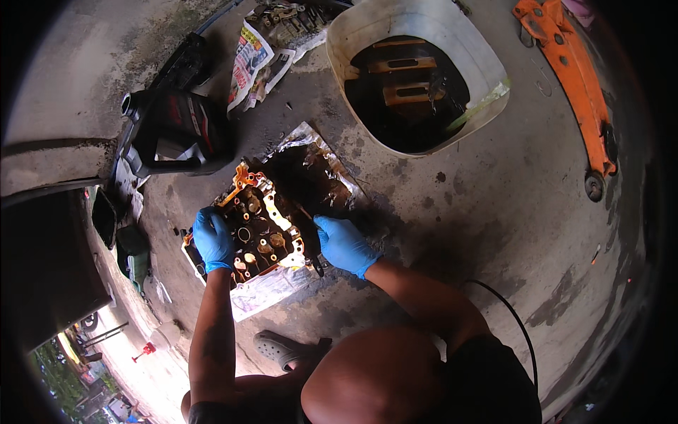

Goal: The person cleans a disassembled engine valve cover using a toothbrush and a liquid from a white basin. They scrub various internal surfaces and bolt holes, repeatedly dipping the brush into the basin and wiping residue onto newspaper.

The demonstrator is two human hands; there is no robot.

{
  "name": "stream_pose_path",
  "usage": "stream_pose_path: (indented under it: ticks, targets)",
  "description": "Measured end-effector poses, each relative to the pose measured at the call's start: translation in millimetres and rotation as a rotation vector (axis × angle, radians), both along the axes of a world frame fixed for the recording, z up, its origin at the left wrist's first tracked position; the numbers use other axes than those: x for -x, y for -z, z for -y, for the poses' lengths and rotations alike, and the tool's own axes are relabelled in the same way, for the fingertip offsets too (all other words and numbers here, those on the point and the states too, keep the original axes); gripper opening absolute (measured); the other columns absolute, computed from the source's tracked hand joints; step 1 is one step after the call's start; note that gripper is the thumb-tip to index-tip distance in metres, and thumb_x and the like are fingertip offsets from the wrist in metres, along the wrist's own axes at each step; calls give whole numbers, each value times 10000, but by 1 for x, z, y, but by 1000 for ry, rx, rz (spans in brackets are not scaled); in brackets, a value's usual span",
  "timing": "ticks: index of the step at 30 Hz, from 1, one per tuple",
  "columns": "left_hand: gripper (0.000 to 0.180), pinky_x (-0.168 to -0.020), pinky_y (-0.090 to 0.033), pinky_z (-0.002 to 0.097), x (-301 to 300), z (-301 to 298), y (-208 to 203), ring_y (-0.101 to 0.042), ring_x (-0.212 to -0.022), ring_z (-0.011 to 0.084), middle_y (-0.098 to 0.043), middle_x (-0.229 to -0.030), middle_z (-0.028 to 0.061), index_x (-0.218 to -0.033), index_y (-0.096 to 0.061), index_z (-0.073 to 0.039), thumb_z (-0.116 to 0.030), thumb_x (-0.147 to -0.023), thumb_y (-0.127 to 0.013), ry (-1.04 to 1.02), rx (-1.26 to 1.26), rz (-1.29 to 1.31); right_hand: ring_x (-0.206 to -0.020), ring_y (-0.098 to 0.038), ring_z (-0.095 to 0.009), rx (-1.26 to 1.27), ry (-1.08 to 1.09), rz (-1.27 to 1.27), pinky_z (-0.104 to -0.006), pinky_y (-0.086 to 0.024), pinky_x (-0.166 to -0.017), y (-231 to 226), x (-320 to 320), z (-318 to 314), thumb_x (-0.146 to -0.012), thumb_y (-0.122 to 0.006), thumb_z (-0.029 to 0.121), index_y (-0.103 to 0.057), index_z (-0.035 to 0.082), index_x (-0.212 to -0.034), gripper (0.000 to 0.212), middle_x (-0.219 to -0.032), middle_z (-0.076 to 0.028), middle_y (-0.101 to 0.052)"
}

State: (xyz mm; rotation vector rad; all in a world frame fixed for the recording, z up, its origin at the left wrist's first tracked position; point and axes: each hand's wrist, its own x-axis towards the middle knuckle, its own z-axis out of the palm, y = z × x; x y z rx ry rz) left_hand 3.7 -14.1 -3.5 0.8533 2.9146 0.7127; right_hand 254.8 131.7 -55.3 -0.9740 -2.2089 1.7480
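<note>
An oil-stained metal engine part (270, 212), which looks like a cylinder head, lies tilted on spread newspaper (265, 293) on the floor. Amber stain coats its rim, and dark oil sits among round openings inside. My left hand (213, 240), in a blue glove, closes over its left edge, with the fingertips partly hidden. Just right of the part, my right hand (346, 246), also blue-gloved, pinches a slim, dark stick-like tool (305, 212). Its kind I cannot make out. Beyond the part is an oil-soaked, shiny sheet (339, 166).
A white plastic tub (487, 67) holding dark liquid and a slotted piece stands at the far right. A black oil jug (180, 127) is at the left. Metal parts (289, 18) lie near newspaper at the back. An orange jack-like tool (575, 78) rests far right.
</note>
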Motion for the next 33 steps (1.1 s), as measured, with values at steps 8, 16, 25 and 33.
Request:
stream_pose_path:
  ticks: [8, 16, 25, 33]
  targets:
    - [96, -805, -477, 479, -5, -3, -2, -596, -876, 395, -629, -875, 207, -929, -608, -19, -95, -888, -568, 17, 18, -112, -825, -664, -445, -1015, 126, 131, -527, -525, -712, -141, -15, -204, -906, -588, 127, -655, -16, -1091, 243, -882, -231, -682]
    - [136, -806, -475, 509, -8, -7, -3, -596, -866, 416, -636, -858, 225, -915, -604, -10, -134, -872, -570, -12, 1, -156, -1120, -608, -462, -799, -522, 608, -468, -497, -966, -47, 42, -257, -882, -544, 75, -679, 8, -1137, 296, -1153, -297, -643]
    - [143, -812, -470, 522, -9, -7, -6, -579, -898, 419, -615, -887, 221, -880, -562, -13, -154, -868, -575, -7, -62, -127, -797, -640, -150, -386, -55, 94, -286, -519, -704, -167, -27, -202, -973, -541, 36, -617, -23, -1248, 291, -939, -86, -689]
    - [154, -802, -488, 521, -11, -8, -7, -595, -871, 422, -624, -863, 229, -871, -580, -8, -162, -868, -585, -29, -99, -146, -887, -690, -367, -418, -652, 75, -434, -547, -753, -107, 12, -81, -923, -639, 98, -692, 24, -1164, 257, -998, -203, -703]
